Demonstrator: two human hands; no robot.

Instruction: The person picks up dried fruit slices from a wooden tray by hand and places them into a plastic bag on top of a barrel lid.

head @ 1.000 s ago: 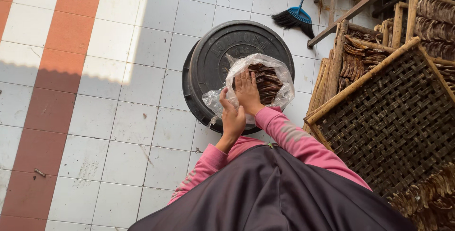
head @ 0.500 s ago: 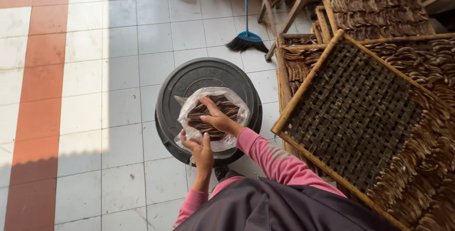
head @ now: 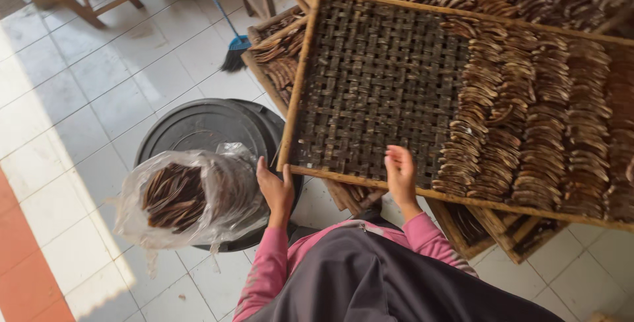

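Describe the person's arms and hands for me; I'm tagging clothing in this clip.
Both arms wear long pink sleeves that end at the wrists: left sleeve, right sleeve. The left hand and right hand are bare, with no gloves; no rings, watch or bracelet can be made out. A dark grey garment covers the body between the sleeves.

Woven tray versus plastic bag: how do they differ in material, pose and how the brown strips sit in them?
The woven tray is a rigid, wood-framed lattice lying flat; the plastic bag is clear, soft and crumpled on a black lid. The tray carries strips in neat rows on its right part, its left bare; the bag holds them bunched together. The left hand touches both. Both hold the same curved brown strips.
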